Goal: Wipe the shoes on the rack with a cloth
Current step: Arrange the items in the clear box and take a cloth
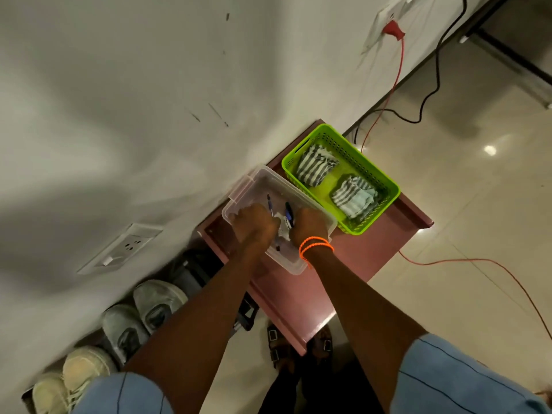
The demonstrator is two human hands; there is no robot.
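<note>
Both my hands reach into a clear plastic bin [239,194] on the pink top of the rack [298,291]. My left hand [254,225] and my right hand [309,228] show their backs, fingers curled down into the bin and hidden. Something white [283,227] lies between them; what they hold is unclear. A blue pen [269,203] and a dark marker [289,215] lie in the bin by my knuckles. Two striped cloths [315,168] [354,198] lie in a green basket [379,210] beside the bin. Pale sneakers [156,303] [124,331] [85,369] stand on the rack below, at lower left.
A white wall with a socket plate [119,249] runs along the left. A red cable [478,261] and a black cable [430,94] trail across the tiled floor on the right. Dark sandals [274,342] stand under the rack's front edge.
</note>
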